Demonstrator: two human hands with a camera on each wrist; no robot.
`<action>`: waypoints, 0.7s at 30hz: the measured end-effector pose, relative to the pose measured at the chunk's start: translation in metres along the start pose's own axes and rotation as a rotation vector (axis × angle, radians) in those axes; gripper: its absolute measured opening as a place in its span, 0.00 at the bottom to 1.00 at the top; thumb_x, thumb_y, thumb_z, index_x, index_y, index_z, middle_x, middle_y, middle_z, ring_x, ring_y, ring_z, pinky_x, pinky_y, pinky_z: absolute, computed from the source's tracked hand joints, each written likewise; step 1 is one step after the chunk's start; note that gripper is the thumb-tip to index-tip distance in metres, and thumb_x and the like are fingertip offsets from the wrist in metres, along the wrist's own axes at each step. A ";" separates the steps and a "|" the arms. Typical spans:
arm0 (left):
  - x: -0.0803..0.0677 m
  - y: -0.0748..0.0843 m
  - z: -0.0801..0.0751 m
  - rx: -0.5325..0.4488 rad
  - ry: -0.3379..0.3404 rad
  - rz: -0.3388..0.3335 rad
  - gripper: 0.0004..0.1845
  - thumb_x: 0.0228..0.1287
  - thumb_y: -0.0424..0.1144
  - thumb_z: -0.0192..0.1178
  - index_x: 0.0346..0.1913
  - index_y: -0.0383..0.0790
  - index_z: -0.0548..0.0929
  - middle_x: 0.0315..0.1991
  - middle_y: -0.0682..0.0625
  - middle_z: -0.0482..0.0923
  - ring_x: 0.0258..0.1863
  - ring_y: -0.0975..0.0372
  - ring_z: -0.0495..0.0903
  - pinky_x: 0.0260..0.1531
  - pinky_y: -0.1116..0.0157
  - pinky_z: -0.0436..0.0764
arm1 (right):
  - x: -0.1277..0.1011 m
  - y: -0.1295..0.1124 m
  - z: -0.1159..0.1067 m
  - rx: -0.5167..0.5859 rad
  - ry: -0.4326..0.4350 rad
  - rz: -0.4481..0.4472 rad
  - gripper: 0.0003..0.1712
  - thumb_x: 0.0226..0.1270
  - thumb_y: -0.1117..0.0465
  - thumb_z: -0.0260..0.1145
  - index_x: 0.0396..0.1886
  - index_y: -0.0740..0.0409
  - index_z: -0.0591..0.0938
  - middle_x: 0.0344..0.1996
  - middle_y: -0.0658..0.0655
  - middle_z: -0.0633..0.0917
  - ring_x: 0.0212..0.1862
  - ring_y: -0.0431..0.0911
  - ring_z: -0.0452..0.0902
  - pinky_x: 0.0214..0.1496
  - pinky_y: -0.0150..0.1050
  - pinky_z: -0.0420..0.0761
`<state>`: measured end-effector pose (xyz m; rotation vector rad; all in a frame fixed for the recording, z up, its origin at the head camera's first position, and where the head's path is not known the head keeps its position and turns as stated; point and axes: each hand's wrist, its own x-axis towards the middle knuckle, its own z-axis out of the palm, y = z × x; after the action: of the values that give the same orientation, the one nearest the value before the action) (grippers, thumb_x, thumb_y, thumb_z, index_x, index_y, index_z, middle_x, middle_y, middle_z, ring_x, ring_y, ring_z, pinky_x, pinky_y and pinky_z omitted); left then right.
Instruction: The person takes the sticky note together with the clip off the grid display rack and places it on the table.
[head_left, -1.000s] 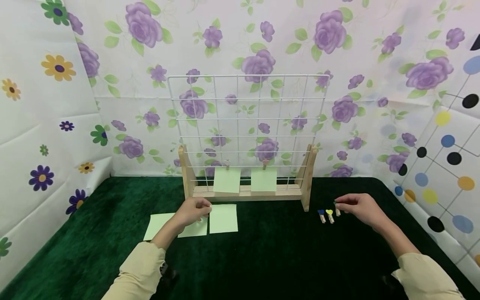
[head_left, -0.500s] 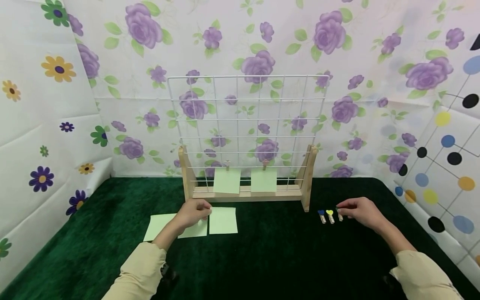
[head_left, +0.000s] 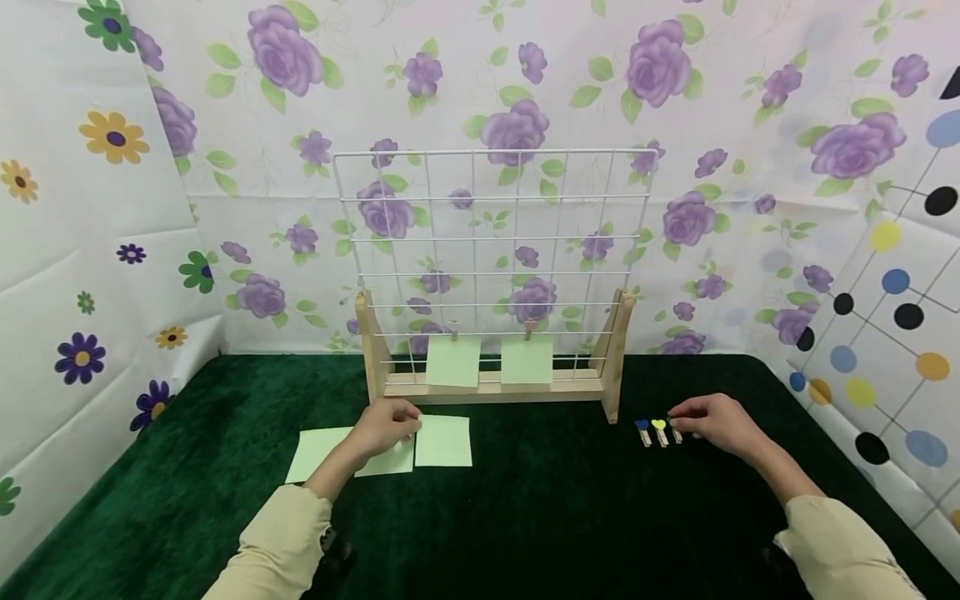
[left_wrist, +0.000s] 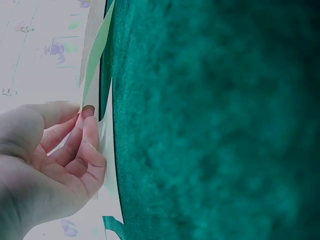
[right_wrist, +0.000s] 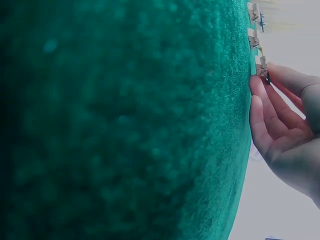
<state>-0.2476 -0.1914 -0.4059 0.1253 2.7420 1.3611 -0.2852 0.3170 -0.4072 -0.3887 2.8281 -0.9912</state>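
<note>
Green felt (head_left: 525, 500); right hand (head_left: 712, 421) half-hides third clothespin (head_left: 676, 433).

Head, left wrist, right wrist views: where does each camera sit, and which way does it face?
Head: looks forward and down over the green mat at the wire grid; both forearms show.
Left wrist: beside the left hand, fingers on a green paper sheet.
Right wrist: low over the mat, facing the right hand at the small clips.
Shared: head view also shows those clips and that hand.
</note>
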 end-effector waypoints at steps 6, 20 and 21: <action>-0.003 0.000 -0.002 -0.004 -0.012 0.047 0.09 0.66 0.31 0.59 0.43 0.29 0.84 0.32 0.47 0.82 0.28 0.59 0.79 0.28 0.63 0.74 | 0.001 0.001 0.001 -0.002 0.004 -0.002 0.14 0.66 0.60 0.66 0.46 0.64 0.84 0.40 0.58 0.84 0.34 0.45 0.78 0.36 0.40 0.79; -0.003 0.007 -0.001 0.125 0.020 0.097 0.08 0.66 0.30 0.58 0.42 0.28 0.85 0.33 0.45 0.82 0.27 0.59 0.80 0.27 0.62 0.77 | 0.000 -0.001 -0.001 -0.014 0.011 0.006 0.15 0.66 0.60 0.66 0.47 0.66 0.84 0.41 0.60 0.84 0.34 0.46 0.77 0.35 0.40 0.79; -0.003 0.008 -0.001 0.138 0.022 0.111 0.08 0.66 0.30 0.58 0.41 0.28 0.85 0.34 0.45 0.82 0.28 0.59 0.80 0.27 0.61 0.78 | 0.000 -0.001 -0.001 -0.015 0.012 0.006 0.16 0.66 0.59 0.65 0.48 0.66 0.83 0.42 0.61 0.83 0.34 0.46 0.78 0.35 0.40 0.79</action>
<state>-0.2444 -0.1876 -0.3994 0.2769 2.8859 1.2026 -0.2852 0.3174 -0.4058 -0.3766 2.8474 -0.9756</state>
